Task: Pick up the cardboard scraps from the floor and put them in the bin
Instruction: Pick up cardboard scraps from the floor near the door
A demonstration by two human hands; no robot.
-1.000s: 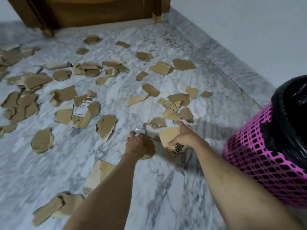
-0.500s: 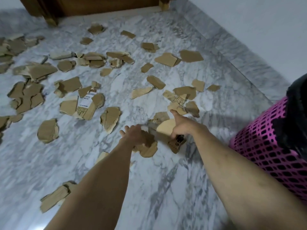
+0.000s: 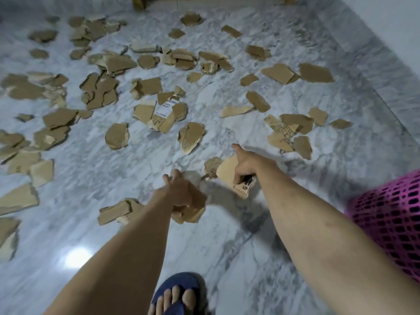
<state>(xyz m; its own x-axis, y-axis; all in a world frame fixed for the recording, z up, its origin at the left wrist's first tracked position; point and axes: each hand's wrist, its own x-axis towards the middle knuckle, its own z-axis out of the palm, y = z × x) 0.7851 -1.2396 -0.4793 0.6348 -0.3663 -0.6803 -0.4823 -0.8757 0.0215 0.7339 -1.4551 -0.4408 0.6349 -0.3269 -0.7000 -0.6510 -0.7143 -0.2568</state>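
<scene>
Tan-brown cardboard scraps (image 3: 192,136) lie on a white marble floor (image 3: 136,173) veined with grey. The bin (image 3: 391,220) is magenta latticework; the flip-flop (image 3: 179,286) is navy blue.

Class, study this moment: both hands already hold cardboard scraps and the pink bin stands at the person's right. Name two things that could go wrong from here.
1. The left hand grips several scraps loosely bunched beneath it; reaching for more could let some slip back onto the floor.
2. The right hand pinches a printed scrap with its index finger extended, a weak hold that may fail on the way to the pink bin.
</scene>
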